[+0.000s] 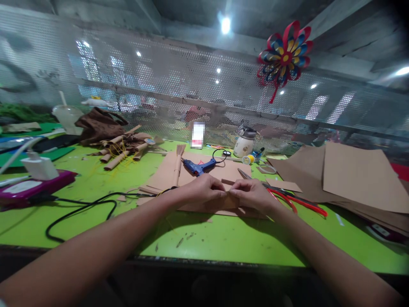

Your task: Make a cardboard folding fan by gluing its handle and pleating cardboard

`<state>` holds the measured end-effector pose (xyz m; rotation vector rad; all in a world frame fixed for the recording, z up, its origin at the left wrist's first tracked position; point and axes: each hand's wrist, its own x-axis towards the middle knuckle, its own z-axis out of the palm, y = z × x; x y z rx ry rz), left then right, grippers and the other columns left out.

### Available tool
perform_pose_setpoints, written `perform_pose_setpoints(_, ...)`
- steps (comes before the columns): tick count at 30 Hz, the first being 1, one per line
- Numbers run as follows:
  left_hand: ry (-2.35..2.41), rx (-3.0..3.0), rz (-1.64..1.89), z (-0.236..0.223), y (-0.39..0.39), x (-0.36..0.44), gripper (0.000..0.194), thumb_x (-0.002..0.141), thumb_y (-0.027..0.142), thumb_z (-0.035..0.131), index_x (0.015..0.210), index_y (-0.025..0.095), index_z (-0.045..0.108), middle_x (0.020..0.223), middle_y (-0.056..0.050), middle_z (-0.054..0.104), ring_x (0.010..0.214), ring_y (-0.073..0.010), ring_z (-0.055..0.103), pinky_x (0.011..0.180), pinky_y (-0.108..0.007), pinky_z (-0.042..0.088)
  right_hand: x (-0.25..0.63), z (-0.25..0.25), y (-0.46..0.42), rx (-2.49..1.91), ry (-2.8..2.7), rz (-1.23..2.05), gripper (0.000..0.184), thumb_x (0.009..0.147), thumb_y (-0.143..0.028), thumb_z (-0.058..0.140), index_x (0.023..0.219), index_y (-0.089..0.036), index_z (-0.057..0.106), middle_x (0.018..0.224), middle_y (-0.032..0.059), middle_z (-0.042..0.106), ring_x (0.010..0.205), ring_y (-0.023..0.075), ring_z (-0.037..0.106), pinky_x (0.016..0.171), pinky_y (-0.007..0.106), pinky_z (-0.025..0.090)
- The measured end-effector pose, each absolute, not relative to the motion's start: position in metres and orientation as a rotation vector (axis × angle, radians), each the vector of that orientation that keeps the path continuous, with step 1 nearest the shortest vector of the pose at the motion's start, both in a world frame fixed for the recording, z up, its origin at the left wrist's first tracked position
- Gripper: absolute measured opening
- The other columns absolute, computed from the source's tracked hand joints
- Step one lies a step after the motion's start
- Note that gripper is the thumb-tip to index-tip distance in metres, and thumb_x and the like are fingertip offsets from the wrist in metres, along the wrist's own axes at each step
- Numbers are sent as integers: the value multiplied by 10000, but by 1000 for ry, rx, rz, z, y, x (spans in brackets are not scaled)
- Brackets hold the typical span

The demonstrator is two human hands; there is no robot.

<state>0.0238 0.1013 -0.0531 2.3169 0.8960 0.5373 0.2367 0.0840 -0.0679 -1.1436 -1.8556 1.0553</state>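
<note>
My left hand (pixel 207 188) and my right hand (pixel 251 192) meet over the table, thumbs and fingertips pinched close together. Between them they hold a small piece of brown paper (pixel 227 182), mostly covered by the fingers. Flat sheets of brown paper (pixel 166 170) lie under the hands. Just beyond rests a blue glue gun (pixel 200 166), with a rolled paper stick with a fringed end (pixel 177 166) at its left. Red-handled scissors (pixel 295 202) lie beside my right hand, their blades partly hidden behind it.
At the left are a purple power strip (pixel 38 187), a black cable (pixel 79 200) and a pile of paper rolls with yellow thread (pixel 118 155). Large brown sheets (pixel 364 177) are stacked at the right. A white jar (pixel 243 144) and yellow spool (pixel 248 159) stand behind.
</note>
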Motion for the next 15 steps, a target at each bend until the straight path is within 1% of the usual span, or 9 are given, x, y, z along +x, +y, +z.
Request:
perform_pose_setpoints(2,818,2246,502,-54,103,23,317,836,376,500,899,143,706,774,-38,670,643,-127,523,546,-221,348,237,-68,83,-1107,-1878,1020,212,742,-339,666,736,-128,674,638,12,588,558,101,477,502,226,344)
perform_pose_setpoints(4,827,2204,490,-55,104,22,356,843,412,486,819,127,699,682,-27,630,587,-117,488,511,-220,327,237,-67,82,-1071,-1882,1003,200,738,-336,670,734,-136,669,658,13,592,579,109,487,516,235,352)
perform_pose_setpoints(6,874,2193,500,-57,105,23,350,829,406,500,766,119,692,618,-16,595,558,-113,467,500,-223,318,237,-65,82,-1045,-1899,975,180,726,-323,680,726,-143,666,665,9,590,594,116,492,534,245,366)
perform_pose_setpoints(10,948,2267,557,-57,102,26,265,788,324,529,783,125,704,650,-24,619,599,-126,500,541,-228,344,239,-66,86,-1041,-1941,924,141,718,-291,677,714,-150,669,666,4,583,604,119,496,546,251,378)
perform_pose_setpoints(15,1031,2319,595,-52,94,28,248,781,286,509,750,124,694,669,-39,634,629,-141,525,562,-236,356,239,-67,87,-1105,-1898,975,167,704,-291,689,681,-135,633,602,-9,549,548,97,460,498,227,344)
